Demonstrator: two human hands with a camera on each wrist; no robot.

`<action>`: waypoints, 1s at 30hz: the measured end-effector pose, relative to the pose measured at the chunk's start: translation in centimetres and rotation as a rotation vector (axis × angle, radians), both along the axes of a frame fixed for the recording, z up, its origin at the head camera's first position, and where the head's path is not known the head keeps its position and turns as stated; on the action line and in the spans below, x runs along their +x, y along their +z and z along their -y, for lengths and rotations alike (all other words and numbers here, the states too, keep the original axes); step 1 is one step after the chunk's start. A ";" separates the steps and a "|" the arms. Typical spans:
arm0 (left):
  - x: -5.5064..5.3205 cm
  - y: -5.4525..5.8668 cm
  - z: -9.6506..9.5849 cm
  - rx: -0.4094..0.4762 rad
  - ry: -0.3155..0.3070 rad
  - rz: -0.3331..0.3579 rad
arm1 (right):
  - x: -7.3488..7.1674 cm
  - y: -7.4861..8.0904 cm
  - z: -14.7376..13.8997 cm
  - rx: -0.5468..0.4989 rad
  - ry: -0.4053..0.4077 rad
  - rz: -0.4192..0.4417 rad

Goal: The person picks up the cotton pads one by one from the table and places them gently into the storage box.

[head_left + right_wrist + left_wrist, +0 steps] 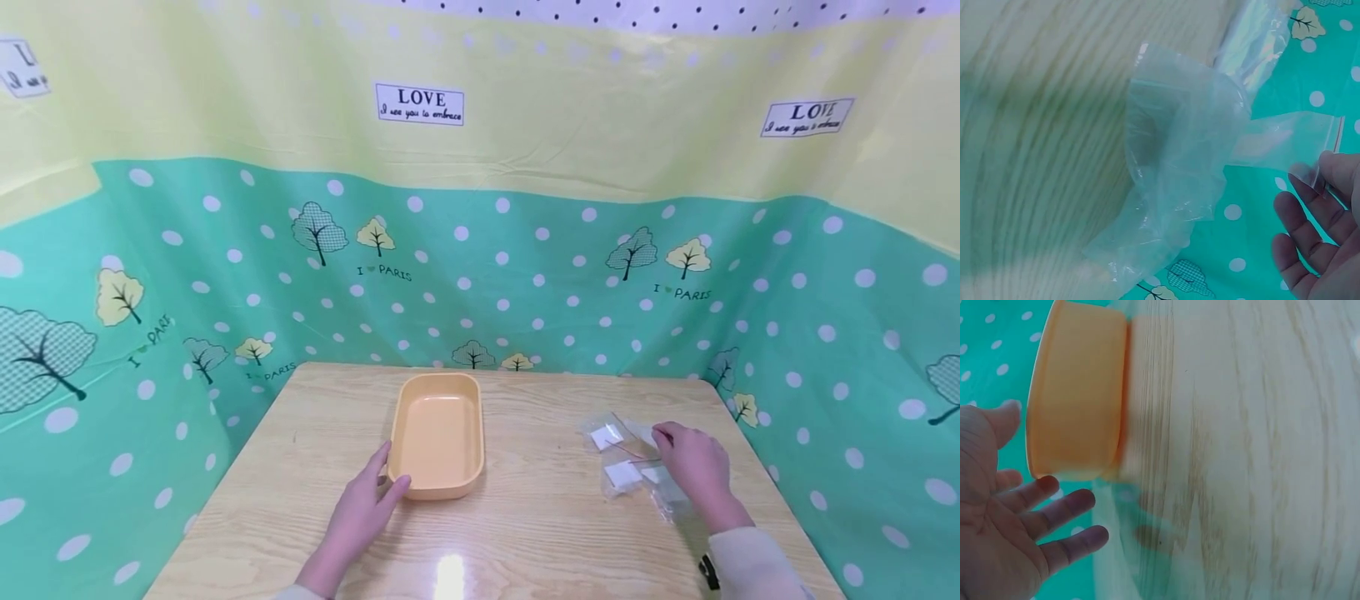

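A peach-orange rectangular tray (pixel 438 442) sits on the table, left of the middle. At its near left corner is my left hand (pixel 358 506), its fingers spread along the side and the thumb by the front rim. The left wrist view shows that hand (pixel 997 512) with relaxed fingers close to the tray wall (pixel 1079 394). My right hand (pixel 693 467) is over a group of small clear zip bags (pixel 621 477) at the right. In the right wrist view, thumb and forefinger pinch the edge of one zip bag (pixel 1285 140). More clear bags (pixel 1172 137) lie beside it.
The wooden table (pixel 525 533) carries the tray and bags. Several bags hold white squares (pixel 606 436), and reddish strips show along their edges. A green and yellow patterned curtain (pixel 510 275) encloses the table at the back and both sides.
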State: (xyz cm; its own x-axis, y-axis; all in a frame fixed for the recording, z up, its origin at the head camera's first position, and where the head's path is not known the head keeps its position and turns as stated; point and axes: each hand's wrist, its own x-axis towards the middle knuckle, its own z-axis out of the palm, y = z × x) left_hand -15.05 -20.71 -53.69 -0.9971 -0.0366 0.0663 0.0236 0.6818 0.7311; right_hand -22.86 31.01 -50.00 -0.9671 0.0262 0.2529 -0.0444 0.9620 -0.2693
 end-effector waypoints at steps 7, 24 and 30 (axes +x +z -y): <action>0.1 0.0 0.0 0.025 -0.001 0.005 | -0.2 0.4 -0.4 -0.024 0.008 -0.042; -0.8 -0.4 -0.8 0.042 -0.027 0.032 | -0.3 1.9 0.4 -0.256 0.023 -0.042; -0.7 -0.1 -1.0 0.033 -0.032 0.032 | -0.4 2.8 2.1 -0.375 0.055 -0.075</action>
State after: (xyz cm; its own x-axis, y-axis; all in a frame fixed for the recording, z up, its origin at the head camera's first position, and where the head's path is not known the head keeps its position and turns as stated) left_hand -15.74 -19.68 -53.82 -0.9994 -0.0063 0.0336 0.0212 0.6567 0.7538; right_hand -23.25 28.91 -47.21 -0.9489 0.0788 0.3055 -0.1259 0.7933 -0.5957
